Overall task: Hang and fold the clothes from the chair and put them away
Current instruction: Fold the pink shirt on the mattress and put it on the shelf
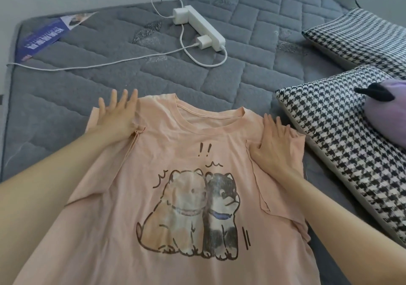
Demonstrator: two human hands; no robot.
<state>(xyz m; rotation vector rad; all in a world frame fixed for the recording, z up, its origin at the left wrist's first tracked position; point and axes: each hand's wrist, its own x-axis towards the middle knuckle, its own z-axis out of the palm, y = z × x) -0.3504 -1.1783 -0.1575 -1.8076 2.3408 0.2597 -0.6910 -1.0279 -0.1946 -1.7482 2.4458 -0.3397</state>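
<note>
Head view. The left hand (pixel 116 118) is being held flat and palm down on the left shoulder of the pink T-shirt (pixel 175 251). Its fingers are straight and spread, nothing is being gripped, and the fingertips are reaching past the cloth's edge over the grey mattress (pixel 109 65). The right hand (pixel 272 144) is being pressed flat on the right shoulder, fingers straight and close together, with no cloth being pinched. Both forearms are being stretched forward over the shirt.

The T-shirt is lying spread face up on the mattress, dog print uppermost, with sleeve cloth folded inward at each hand. Farther back, a white power strip (pixel 204 25) with two chargers and cables is lying on the mattress. Two checked pillows are lying to the right. The nearer pillow (pixel 342 153) is just beside the shirt, and a purple plush toy (pixel 386 118) is resting on it.
</note>
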